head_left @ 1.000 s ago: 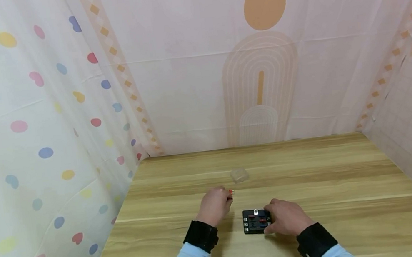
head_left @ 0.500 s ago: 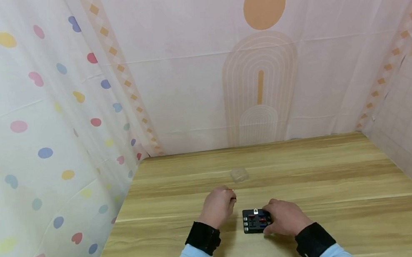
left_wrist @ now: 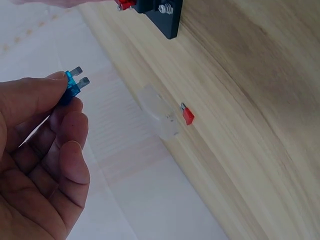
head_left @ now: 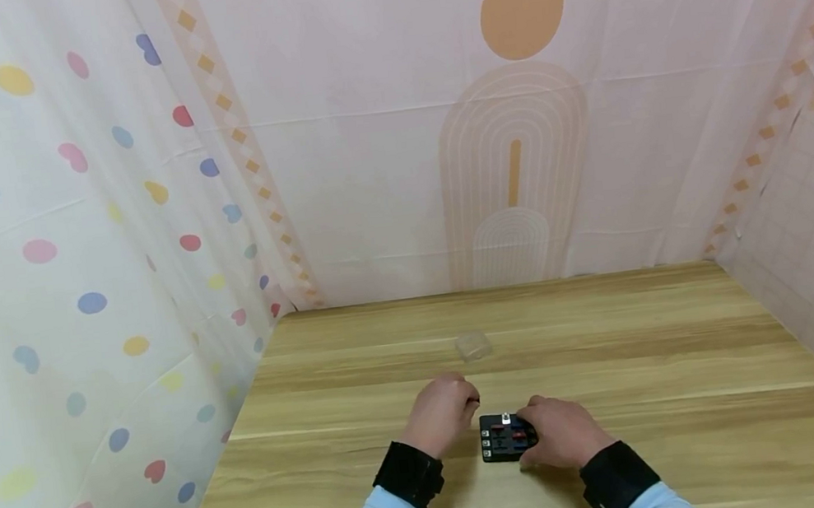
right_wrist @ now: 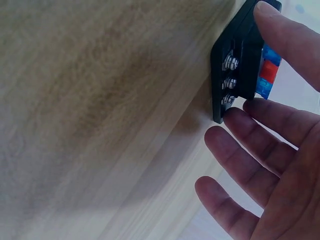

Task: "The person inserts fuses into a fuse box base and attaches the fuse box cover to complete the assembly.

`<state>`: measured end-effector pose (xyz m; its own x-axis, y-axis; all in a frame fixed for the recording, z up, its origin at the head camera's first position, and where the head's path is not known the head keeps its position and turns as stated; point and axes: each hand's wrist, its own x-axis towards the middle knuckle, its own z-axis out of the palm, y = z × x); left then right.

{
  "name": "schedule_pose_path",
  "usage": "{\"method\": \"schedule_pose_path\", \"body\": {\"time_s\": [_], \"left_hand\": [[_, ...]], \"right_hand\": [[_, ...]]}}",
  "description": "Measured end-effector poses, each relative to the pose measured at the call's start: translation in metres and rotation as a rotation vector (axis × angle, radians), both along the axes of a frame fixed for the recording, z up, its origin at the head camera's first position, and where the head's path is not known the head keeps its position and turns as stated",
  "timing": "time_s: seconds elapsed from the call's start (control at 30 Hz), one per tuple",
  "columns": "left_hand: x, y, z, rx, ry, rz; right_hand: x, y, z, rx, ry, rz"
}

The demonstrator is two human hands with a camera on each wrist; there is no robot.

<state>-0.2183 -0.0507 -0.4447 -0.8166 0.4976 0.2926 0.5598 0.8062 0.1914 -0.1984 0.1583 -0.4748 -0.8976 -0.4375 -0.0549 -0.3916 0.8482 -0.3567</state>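
The left hand (head_left: 440,413) pinches a blue fuse (left_wrist: 71,91) between thumb and forefinger, prongs pointing outward; its other fingers are loosely curled. The right hand (head_left: 563,434) steadies the black fuse block (head_left: 504,440) on the surface (head_left: 633,346), gripping its right end with thumb and fingers. The step in hand seems to be the filling of this block. The next move probably calls for turning the prongs down and matching them to a free slot.

The block already carries several fuses; one red fuse (right_wrist: 269,71) sits between two blue ones. A clear cover (head_left: 473,346) lies beyond; its contents, if any, cannot be told. Near it lies a loose red piece (left_wrist: 188,116), apparently another fuse.
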Motion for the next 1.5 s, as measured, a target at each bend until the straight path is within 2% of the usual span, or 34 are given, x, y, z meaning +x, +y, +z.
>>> {"method": "schedule_pose_path", "body": {"time_s": [0.3,0.5,0.7,0.9,1.3,1.5], "left_hand": [[0.005,0.006,0.003,-0.026,-0.037,-0.048],[0.008,0.011,0.004,-0.077,-0.037,-0.058],[0.010,0.014,0.005,-0.083,-0.063,-0.073],[0.012,0.016,0.005,-0.110,-0.073,-0.092],[0.007,0.017,-0.004,-0.150,-0.046,-0.117],[0.008,0.021,-0.008,-0.153,-0.104,-0.130]], "right_hand": [[-0.001,-0.001,-0.001,-0.009,0.015,0.012],[-0.001,-0.001,-0.002,-0.016,0.043,0.040],[-0.001,-0.001,-0.005,-0.009,0.083,0.071],[-0.002,-0.002,-0.007,-0.005,0.059,0.053],[-0.005,-0.005,-0.004,-0.003,0.048,0.040],[-0.004,-0.004,-0.005,-0.008,0.043,0.046]]}}
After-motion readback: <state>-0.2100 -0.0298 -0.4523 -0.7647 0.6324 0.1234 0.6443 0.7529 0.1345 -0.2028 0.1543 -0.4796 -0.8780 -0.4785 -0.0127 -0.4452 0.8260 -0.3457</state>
